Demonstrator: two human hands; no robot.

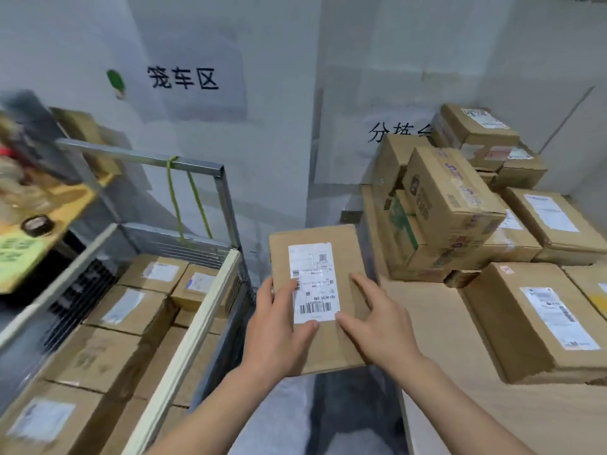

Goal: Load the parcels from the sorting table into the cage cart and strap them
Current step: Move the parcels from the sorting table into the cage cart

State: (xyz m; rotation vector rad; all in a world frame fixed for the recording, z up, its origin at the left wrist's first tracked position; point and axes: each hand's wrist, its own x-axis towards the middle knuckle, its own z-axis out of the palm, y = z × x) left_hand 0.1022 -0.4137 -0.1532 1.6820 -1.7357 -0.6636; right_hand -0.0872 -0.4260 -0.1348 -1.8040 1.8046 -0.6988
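Between cage cart [198,330] and sorting table [427,339], over the floor gap, one parcel [345,254] is up in both hands. It is a flat brown carton with a white shipping label [313,277] on the top face, barcode end toward the person. Left hand [279,330] is on the parcel's left side, thumb lying across the label's lower corner. Right hand [381,323] is on the right side, thumb on bare cardboard just beside the label. Hands are apart with the parcel clamped between them. Fingers seem to wrap over the side edges, but the underside is hidden.

Cart is on the left, with mesh sides and a pale top rail. It holds labelled cartons [131,307] packed tight in rows. Green strap [173,198] is knotted on the cart's far metal bar and hangs down inside.

Table is on the right. A stack of cartons [453,205] is heaped at the back near the wall, and a large labelled carton [512,323] lies flat at near right.

Far left is motion-blurred: a shelf [62,205] with a roll of tape [36,224] on it. Wall sign [182,78] with black characters hangs above the cart.
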